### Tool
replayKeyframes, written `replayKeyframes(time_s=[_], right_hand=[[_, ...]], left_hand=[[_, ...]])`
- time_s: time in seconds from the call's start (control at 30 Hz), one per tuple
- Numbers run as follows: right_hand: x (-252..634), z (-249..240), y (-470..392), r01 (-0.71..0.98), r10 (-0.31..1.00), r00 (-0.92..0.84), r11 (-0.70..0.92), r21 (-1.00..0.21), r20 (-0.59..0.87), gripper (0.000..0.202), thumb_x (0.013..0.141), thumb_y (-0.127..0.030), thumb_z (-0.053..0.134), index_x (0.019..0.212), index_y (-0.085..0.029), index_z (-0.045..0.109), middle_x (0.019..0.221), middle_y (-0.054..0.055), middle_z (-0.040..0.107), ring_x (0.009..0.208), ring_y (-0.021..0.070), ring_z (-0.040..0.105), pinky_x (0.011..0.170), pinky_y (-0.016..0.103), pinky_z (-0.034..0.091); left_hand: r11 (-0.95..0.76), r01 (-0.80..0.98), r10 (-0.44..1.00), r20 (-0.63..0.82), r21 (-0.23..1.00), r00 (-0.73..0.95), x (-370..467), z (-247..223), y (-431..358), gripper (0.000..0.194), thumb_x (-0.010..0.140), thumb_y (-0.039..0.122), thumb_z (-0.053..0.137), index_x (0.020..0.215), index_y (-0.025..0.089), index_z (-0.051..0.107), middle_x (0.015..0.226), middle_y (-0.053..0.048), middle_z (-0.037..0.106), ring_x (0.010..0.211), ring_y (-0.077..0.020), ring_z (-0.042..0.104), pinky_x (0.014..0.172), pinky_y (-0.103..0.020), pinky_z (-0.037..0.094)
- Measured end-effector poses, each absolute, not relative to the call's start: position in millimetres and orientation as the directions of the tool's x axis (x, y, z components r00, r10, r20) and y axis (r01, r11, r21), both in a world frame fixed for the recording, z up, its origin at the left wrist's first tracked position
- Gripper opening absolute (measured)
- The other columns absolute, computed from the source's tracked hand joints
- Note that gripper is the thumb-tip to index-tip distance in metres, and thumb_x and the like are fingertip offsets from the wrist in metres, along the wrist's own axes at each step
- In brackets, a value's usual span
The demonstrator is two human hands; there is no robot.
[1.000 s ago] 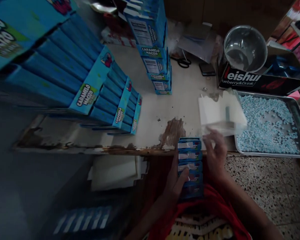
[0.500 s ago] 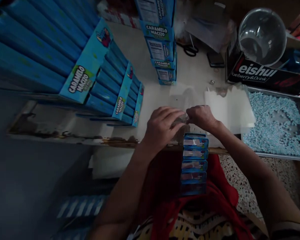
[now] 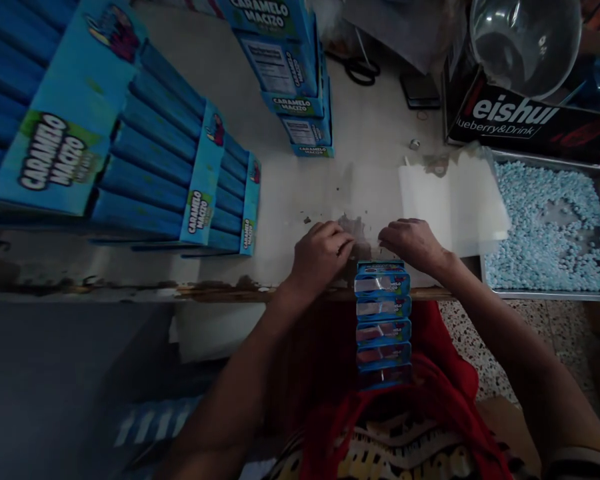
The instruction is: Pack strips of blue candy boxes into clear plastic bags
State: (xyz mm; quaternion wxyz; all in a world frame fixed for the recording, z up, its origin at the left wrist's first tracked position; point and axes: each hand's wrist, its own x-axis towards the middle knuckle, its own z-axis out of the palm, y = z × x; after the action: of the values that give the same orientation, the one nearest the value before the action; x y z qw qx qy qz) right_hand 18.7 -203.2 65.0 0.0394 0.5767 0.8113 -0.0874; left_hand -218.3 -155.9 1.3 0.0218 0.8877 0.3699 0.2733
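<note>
My left hand [image 3: 323,250] is above the table edge, its thumb and fingers pinched together. My right hand [image 3: 413,241] faces it from a short way off, fingers curled in and closed. Between them shows a faint, see-through patch that looks like a clear plastic sheet [image 3: 363,250]; its edges are hard to make out. Just below the hands, a row of small blue candy boxes [image 3: 383,310] with clear windows runs from the table edge towards my body. Right of my right hand lies a stack of pale sheets [image 3: 450,200] with clear film at its edges.
Tall stacks of blue display boxes [image 3: 200,207] stand at left, with another stack [image 3: 307,127] behind. Scissors [image 3: 361,70], a dark flat device [image 3: 420,90] and a metal ring [image 3: 414,144] lie at the back. At right are a candy-filled tray [image 3: 545,227], a black carton [image 3: 510,117] and a clear bowl [image 3: 525,43].
My hands have moved apart from nearly touching, leaving a gap between them. The view has shifted, so the box stacks at left appear larger and further left.
</note>
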Motion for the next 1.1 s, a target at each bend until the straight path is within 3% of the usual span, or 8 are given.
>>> replayKeyframes(time_s=[0.13, 0.3, 0.5, 0.6, 0.7, 0.87, 1.0, 1.1], right_hand=[[20, 68, -223, 0.970, 0.943, -0.227, 0.241, 0.029, -0.242, 0.024, 0.109, -0.013, 0.056, 0.120, -0.019, 0.076, 0.113, 0.010, 0.081, 0.099, 0.0224, 0.073, 0.063, 0.036, 0.023], [17, 69, -235, 0.990, 0.937, -0.136, 0.138, -0.018, -0.323, 0.021, 0.110, -0.019, 0.058, 0.115, -0.021, 0.079, 0.115, 0.009, 0.082, 0.104, 0.0243, 0.076, 0.065, 0.035, 0.024], [14, 99, -247, 0.999, 0.919, 0.007, -0.023, -0.038, -0.394, 0.029, 0.107, -0.021, 0.056, 0.112, -0.022, 0.084, 0.108, 0.010, 0.085, 0.091, 0.0245, 0.076, 0.065, 0.035, 0.024], [12, 111, -270, 0.993, 0.966, 0.046, -0.071, -0.094, -0.253, 0.025, 0.104, -0.027, 0.061, 0.103, -0.021, 0.086, 0.097, 0.010, 0.086, 0.081, 0.0238, 0.076, 0.063, 0.034, 0.025], [5, 110, -298, 0.971, 0.995, 0.097, -0.092, -0.221, 0.013, 0.020, 0.099, -0.030, 0.068, 0.091, -0.022, 0.085, 0.085, 0.007, 0.085, 0.069, 0.0214, 0.076, 0.060, 0.033, 0.031], [-13, 82, -322, 0.882, 0.884, 0.269, -0.067, -0.466, 0.383, 0.019, 0.101, -0.022, 0.065, 0.095, -0.024, 0.083, 0.087, 0.002, 0.085, 0.070, 0.0162, 0.078, 0.063, 0.028, 0.048], [-21, 58, -325, 0.927, 0.714, 0.244, 0.028, -0.374, 0.657, 0.028, 0.106, -0.020, 0.064, 0.081, -0.022, 0.074, 0.078, 0.000, 0.081, 0.063, 0.0113, 0.073, 0.059, 0.026, 0.047], [-21, 49, -326, 0.939, 0.605, 0.156, 0.153, -0.307, 0.780, 0.020, 0.106, -0.013, 0.065, 0.090, -0.022, 0.072, 0.082, 0.001, 0.081, 0.070, 0.0108, 0.075, 0.067, 0.024, 0.053]], left_hand=[[-0.729, 0.671, 0.668, 0.346, 0.132, 0.658, -222, 3, -174, 0.017, 0.099, 0.013, 0.067, 0.090, 0.019, 0.080, 0.092, -0.005, 0.077, 0.092, -0.0261, 0.073, 0.074, -0.036, 0.050], [-0.698, 0.663, 0.716, 0.261, 0.269, 0.648, -224, 13, -193, 0.018, 0.108, 0.024, 0.065, 0.096, 0.019, 0.077, 0.091, -0.002, 0.075, 0.082, -0.0201, 0.074, 0.066, -0.033, 0.044], [-0.773, 0.587, 0.634, 0.286, 0.240, 0.718, -224, 58, -197, 0.014, 0.101, 0.012, 0.067, 0.090, 0.018, 0.074, 0.089, -0.001, 0.071, 0.078, -0.0202, 0.072, 0.063, -0.034, 0.043], [-0.752, 0.615, 0.649, 0.434, 0.238, 0.625, -224, 77, -216, 0.014, 0.101, 0.013, 0.068, 0.089, 0.018, 0.073, 0.091, -0.002, 0.072, 0.079, -0.0204, 0.073, 0.063, -0.034, 0.045], [-0.667, 0.690, 0.694, 0.570, 0.281, 0.439, -221, 82, -240, 0.012, 0.097, 0.014, 0.074, 0.087, 0.021, 0.072, 0.087, 0.000, 0.075, 0.074, -0.0197, 0.072, 0.059, -0.033, 0.044], [-0.584, 0.736, 0.708, 0.658, 0.343, 0.256, -208, 71, -261, 0.019, 0.097, 0.006, 0.070, 0.085, 0.020, 0.069, 0.082, 0.000, 0.074, 0.074, -0.0183, 0.072, 0.061, -0.031, 0.046], [-0.666, 0.689, 0.563, 0.799, 0.287, 0.212, -202, 54, -262, 0.017, 0.097, 0.003, 0.073, 0.100, 0.019, 0.073, 0.086, -0.002, 0.075, 0.075, -0.0170, 0.072, 0.067, -0.029, 0.051], [-0.717, 0.638, 0.482, 0.861, 0.281, 0.162, -202, 42, -262, 0.022, 0.094, 0.003, 0.079, 0.108, 0.019, 0.072, 0.088, -0.003, 0.075, 0.076, -0.0161, 0.072, 0.070, -0.027, 0.054]])
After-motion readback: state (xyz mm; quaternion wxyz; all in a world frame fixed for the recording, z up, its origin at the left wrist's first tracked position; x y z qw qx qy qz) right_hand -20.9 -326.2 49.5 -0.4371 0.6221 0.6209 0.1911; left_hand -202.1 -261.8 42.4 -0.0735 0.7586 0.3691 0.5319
